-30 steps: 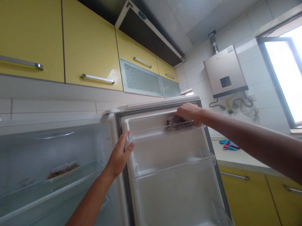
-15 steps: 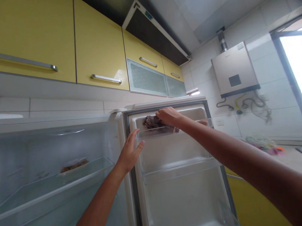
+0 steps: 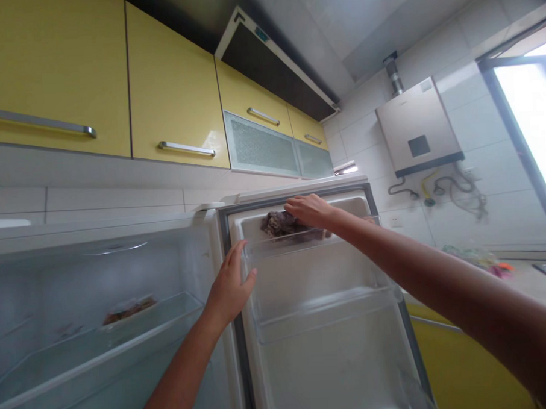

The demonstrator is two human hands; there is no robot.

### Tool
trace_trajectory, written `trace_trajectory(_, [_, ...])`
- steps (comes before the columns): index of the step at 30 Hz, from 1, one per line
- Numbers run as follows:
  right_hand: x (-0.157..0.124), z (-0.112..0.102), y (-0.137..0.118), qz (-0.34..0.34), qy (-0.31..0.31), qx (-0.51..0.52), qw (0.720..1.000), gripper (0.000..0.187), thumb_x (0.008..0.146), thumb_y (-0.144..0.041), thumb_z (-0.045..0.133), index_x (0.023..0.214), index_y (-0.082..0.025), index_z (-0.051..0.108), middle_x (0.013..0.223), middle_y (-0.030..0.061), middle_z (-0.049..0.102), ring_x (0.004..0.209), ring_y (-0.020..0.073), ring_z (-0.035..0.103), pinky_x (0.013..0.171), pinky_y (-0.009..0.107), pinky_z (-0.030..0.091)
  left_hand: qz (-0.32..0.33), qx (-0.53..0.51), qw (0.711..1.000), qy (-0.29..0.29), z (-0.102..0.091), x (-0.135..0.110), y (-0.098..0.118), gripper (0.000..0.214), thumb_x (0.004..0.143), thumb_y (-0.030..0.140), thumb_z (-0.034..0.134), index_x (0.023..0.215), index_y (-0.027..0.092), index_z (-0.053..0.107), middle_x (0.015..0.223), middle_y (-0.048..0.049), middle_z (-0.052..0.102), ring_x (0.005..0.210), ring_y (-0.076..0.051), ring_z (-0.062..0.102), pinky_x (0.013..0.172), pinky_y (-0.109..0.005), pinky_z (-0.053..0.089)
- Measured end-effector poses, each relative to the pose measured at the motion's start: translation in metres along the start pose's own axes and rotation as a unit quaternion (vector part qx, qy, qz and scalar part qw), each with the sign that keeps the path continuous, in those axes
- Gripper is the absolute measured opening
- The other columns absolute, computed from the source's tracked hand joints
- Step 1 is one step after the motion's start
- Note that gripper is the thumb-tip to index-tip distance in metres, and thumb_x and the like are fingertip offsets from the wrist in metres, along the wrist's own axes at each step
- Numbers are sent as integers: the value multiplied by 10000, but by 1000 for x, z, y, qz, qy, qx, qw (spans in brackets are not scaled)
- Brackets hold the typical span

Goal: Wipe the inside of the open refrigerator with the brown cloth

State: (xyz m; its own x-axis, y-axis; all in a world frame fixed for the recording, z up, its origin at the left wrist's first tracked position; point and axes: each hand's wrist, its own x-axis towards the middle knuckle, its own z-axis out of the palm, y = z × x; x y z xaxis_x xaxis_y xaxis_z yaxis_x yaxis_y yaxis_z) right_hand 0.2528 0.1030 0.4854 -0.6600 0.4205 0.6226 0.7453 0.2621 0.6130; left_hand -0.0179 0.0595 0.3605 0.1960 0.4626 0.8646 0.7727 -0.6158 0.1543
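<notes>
My right hand (image 3: 310, 210) reaches into the top shelf (image 3: 297, 244) of the open fridge door (image 3: 319, 347) and rests on a dark bundle of food (image 3: 277, 223) lying there; its fingers curl over the bundle. My left hand (image 3: 230, 286) presses against the door's hinge-side edge, fingers stretched upward and apart, holding nothing. Inside the fridge, a flat pack of brownish food (image 3: 128, 309) lies on a glass shelf (image 3: 80, 351).
Yellow wall cabinets (image 3: 168, 88) with metal handles hang overhead, beside a range hood (image 3: 271, 60). A white water heater (image 3: 418, 128) with hoses is on the tiled wall. A bright window (image 3: 532, 133) is at the right; a counter (image 3: 484, 267) carries coloured clutter.
My right hand slid the dark bundle leftward along the top door shelf over the last second. The left hand stayed on the door edge. The view shifted slightly.
</notes>
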Motion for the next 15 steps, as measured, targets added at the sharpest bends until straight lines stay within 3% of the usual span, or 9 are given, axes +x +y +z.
trace_trajectory(9, [-58,9,55,95,-54,-23,994,266,899,-89,470,1131,-163,577,1170,155,666,1087,268,648,686,283,449,2,-23,1000,5,1,-2,0,628,890,307,522,1480,257,315,1583,-125,386,1479,-275,362,1213,-551,355])
trace_trajectory(15, [-68,10,66,152,-93,-13,984,356,816,-62,550,1163,-126,601,1179,214,673,1092,317,659,757,333,495,7,-27,1000,-2,-2,-3,1,643,884,296,528,1490,271,314,1586,-115,387,1482,-274,363,1215,-536,356])
